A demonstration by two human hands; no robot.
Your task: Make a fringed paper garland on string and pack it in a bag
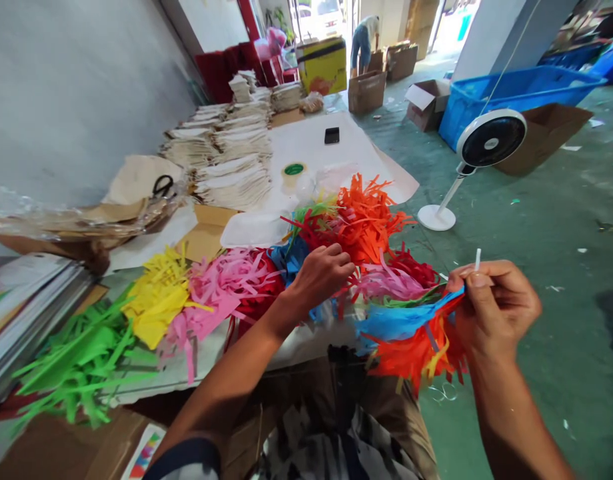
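My right hand (pixel 496 303) pinches the gathered end of a multicoloured paper tassel (pixel 396 321) with pink, green, blue and orange fringes. A short white stick (pixel 478 259) pokes up between its thumb and fingers. Over the middle of the table, my left hand (pixel 324 272) has its fingers curled down beside the orange fringed paper (pixel 366 223); whatever they hold is hidden. To its left lie piles of fringed paper in blue (pixel 290 259), pink (pixel 231 283), yellow (pixel 159 293) and green (pixel 81 357).
Stacks of whitish sheets (pixel 236 153) line the wall side of the table. A tape roll (pixel 293 172), a phone (pixel 332 135) and black-handled scissors (pixel 162 186) lie there too. A white fan (pixel 491 140) stands right, near a blue tub (pixel 516 87). Someone (pixel 364 43) bends over cartons behind.
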